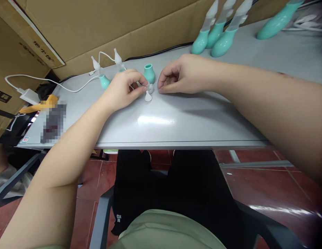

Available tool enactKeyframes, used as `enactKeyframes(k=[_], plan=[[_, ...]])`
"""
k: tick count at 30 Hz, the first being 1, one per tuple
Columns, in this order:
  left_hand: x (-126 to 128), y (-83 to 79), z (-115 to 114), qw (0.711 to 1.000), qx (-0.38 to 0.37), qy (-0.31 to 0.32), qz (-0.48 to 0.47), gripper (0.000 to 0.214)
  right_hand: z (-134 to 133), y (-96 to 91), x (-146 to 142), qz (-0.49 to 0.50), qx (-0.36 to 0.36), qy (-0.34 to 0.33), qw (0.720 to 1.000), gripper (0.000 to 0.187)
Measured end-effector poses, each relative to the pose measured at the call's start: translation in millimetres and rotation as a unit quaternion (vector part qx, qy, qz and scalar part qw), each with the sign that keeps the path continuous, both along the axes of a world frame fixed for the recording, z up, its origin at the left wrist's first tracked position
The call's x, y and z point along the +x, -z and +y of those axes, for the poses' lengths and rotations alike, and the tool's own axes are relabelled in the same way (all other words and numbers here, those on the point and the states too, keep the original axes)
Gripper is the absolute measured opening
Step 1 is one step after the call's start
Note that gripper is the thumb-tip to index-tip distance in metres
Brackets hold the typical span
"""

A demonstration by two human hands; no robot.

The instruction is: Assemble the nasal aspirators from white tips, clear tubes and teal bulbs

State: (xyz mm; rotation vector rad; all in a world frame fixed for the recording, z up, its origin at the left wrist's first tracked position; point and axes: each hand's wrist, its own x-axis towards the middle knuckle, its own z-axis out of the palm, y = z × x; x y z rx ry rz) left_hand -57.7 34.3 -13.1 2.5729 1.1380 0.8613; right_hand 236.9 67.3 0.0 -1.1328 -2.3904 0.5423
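My left hand (pixel 124 88) rests on the grey table (pixel 176 117), its fingers pinched around a small clear plastic piece (pixel 149 88). Just below it lies a small white tip (pixel 148 97) on the tabletop. My right hand (pixel 176 76) lies curled beside it, fingertips near the clear piece; what it holds, if anything, is hidden. A loose teal rubber bulb (pixel 149 73) stands upright right behind the two hands.
Two teal bulbs with white tips (pixel 103 77) joined by white tubing lie at the back left. Three assembled teal bulbs (pixel 215 34) stand at the back right, another (pixel 277 20) further right. A white charger (pixel 29 95) and cardboard boxes (pixel 111 24) border the table.
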Motion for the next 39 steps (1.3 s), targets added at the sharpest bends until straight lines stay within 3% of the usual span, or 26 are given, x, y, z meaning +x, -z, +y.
enactKeyframes(k=[1,6,9,17,26,31,36,39], plan=[[-0.7,0.1,0.7,1.0,0.004,0.002,-0.007,0.002,5.1,3.6,2.2,0.042,0.006,-0.019,0.999,0.023],[2.2,0.8,1.5,0.997,0.055,-0.005,-0.05,0.022,14.4,12.6,3.0,0.266,-0.051,-0.057,0.961,0.027],[6.4,-0.8,-1.2,0.994,0.085,-0.026,-0.06,0.023,7.9,12.4,-1.6,0.333,-0.077,-0.078,0.937,0.025],[9.1,-4.2,-4.8,0.991,0.116,-0.027,-0.066,0.018,0.8,10.4,-6.2,0.376,-0.106,-0.096,0.916,0.022],[10.5,-3.3,-5.7,0.99,0.116,-0.034,-0.074,0.039,-2.7,9.9,-7.8,0.388,-0.102,-0.094,0.911,0.025],[10.0,-1.4,-3.6,0.98,0.159,0.027,-0.113,0.052,-5.4,9.1,-9.5,0.391,-0.105,-0.092,0.91,0.032],[10.7,-1.8,-6.1,0.988,0.131,-0.044,-0.074,0.041,-10.6,6.8,-9.9,0.394,-0.117,-0.099,0.906,0.035],[10.5,-2.5,-8.6,0.987,0.138,-0.026,-0.082,0.039,-12.8,5.5,-10.5,0.399,-0.122,-0.1,0.903,0.035]])
